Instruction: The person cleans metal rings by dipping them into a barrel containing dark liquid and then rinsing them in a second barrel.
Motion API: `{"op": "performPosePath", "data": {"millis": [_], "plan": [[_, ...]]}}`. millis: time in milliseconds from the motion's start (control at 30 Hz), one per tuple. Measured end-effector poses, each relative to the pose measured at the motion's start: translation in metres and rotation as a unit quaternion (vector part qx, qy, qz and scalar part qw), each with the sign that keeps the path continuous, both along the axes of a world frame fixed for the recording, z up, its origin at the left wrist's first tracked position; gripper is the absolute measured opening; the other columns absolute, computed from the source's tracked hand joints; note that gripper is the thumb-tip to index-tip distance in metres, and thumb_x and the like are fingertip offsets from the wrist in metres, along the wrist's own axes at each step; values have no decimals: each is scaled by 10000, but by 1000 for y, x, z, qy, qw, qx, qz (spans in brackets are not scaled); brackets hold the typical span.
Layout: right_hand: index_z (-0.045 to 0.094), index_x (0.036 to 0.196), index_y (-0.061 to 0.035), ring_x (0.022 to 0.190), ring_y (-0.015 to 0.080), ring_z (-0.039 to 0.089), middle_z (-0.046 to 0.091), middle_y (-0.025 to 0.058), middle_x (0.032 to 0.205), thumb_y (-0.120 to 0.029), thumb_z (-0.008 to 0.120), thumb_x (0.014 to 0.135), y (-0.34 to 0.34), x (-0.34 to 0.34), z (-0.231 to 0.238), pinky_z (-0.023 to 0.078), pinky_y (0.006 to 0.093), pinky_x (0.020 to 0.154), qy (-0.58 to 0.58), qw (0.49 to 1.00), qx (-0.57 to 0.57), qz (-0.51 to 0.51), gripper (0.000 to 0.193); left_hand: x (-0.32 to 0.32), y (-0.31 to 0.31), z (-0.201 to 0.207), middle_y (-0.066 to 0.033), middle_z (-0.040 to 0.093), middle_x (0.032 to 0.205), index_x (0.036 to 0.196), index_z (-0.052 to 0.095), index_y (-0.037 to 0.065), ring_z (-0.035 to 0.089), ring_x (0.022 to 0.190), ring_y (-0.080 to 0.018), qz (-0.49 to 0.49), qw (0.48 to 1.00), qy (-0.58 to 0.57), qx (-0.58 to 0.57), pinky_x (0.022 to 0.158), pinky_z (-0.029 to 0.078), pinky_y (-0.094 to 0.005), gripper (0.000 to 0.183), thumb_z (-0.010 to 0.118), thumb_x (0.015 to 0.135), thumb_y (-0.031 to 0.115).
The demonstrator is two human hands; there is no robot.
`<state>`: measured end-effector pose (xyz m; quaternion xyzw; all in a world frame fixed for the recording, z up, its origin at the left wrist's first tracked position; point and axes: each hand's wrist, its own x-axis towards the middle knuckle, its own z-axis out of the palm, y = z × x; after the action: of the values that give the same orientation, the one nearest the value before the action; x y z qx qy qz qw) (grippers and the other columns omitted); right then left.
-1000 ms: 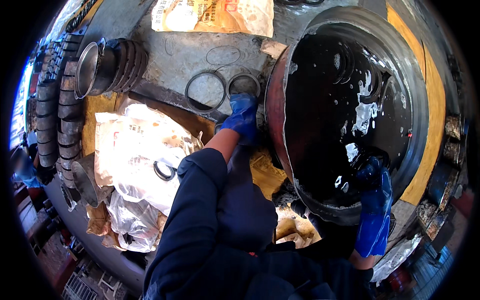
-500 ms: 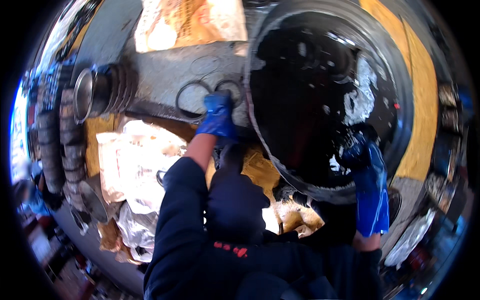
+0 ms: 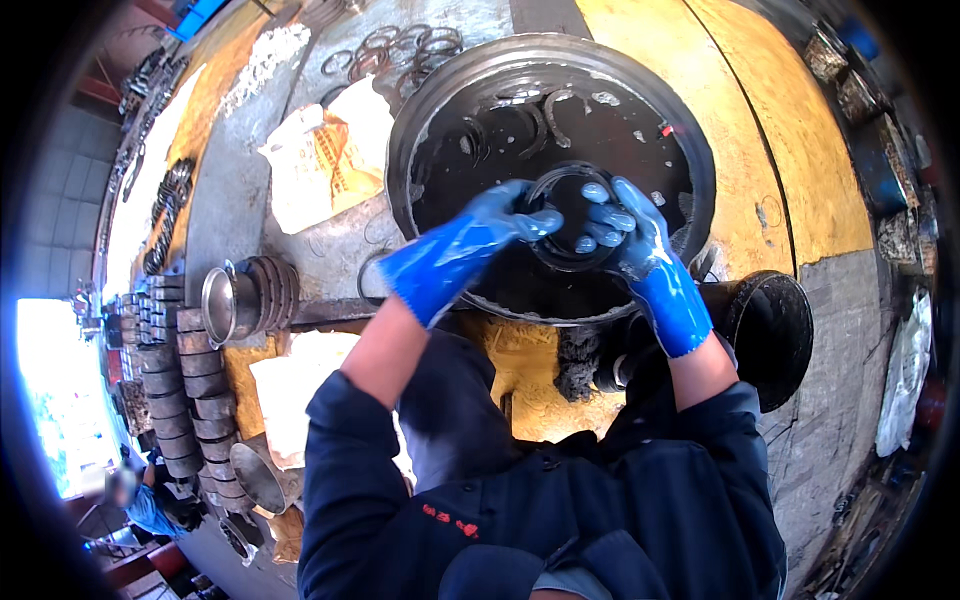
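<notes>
Both of my hands wear wet blue gloves. Between them is a black ring (image 3: pixel 568 263), held above a large round tub (image 3: pixel 402 165) of dark liquid. My left hand (image 3: pixel 490 225) pinches the ring's left side, with the thumb across its edge. On the other side my right hand (image 3: pixel 640 235) curls its fingers over the rim and into the opening. Inside the tub, part of a curved ring (image 3: pixel 558 120) shows at the liquid's surface, near pale floating flecks. Another thin dark ring (image 3: pixel 368 280) lies left of the tub, partly hidden by my left forearm.
Many loose rings (image 3: pixel 385 50) lie beyond the tub. An open printed sack (image 3: pixel 325 155) and a row of metal bowls (image 3: pixel 232 302) are at the left. Stacked cylindrical parts (image 3: pixel 170 395) stand farther left. A black bucket (image 3: pixel 768 335) sits close at the right. A person (image 3: pixel 150 500) is at the far left.
My left hand has left the rings beside the tub and moved right, over it. My right hand has lifted out of the dark liquid. Both now hold one ring, and the view has shifted.
</notes>
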<state>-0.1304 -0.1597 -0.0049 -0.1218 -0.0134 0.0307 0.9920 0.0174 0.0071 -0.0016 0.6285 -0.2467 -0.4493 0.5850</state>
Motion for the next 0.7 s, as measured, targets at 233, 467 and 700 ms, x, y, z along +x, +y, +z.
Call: {"op": "performPosePath", "data": {"millis": [233, 467, 700], "plan": [[619, 1081, 23, 866, 221, 652, 670, 141, 939, -219, 611, 916, 12, 7, -5, 531, 309, 789, 82, 917, -348, -177, 293, 3, 32, 48, -70, 683, 950, 1058, 644, -1, 646, 867, -133, 83, 991, -101, 22, 787, 523, -249, 248, 694, 840, 106], [628, 1101, -16, 885, 125, 610, 661, 58, 956, -158, 630, 906, 12, -19, -40, 499, 280, 816, 56, 733, -645, -208, 242, 10, 197, 124, -174, 665, 838, 990, 652, 37, 638, 779, -283, 178, 745, -551, 331, 717, 479, -361, 312, 625, 837, 308], [606, 1160, -23, 955, 171, 622, 659, 114, 1052, -222, 596, 927, 62, -28, -67, 491, 304, 854, 51, 485, -871, -61, 307, -79, 477, -43, -172, 616, 767, 834, 611, 20, 593, 715, -314, 325, 738, -320, 497, 621, 466, -372, 187, 618, 742, 183]]}}
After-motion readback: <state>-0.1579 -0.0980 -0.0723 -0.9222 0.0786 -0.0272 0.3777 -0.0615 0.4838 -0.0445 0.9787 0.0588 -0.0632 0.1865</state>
